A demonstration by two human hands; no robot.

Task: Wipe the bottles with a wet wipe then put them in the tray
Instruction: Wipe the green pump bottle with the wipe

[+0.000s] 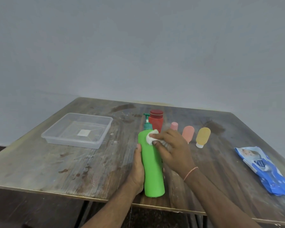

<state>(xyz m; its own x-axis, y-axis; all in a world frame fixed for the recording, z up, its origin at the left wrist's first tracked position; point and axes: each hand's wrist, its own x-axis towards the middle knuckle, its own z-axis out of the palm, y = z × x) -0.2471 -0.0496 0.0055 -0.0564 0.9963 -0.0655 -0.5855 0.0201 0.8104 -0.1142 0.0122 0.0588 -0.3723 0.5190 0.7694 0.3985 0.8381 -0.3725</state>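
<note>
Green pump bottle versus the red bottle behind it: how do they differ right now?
The green pump bottle is tall and slim; the red bottle is short and squat.
The green one has a teal pump on top; the red one has a dark red screw cap.
The green one is held by the left hand while the right hand presses a white wipe on it; the red one stands untouched on the table.
Neither is in the tray.

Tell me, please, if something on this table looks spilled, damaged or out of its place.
Nothing looks spilled or broken. The table is only stained and worn. The wipes pack lies crumpled at the right edge, and the small yellow bottle and orange bottle point their caps toward the person.
</note>
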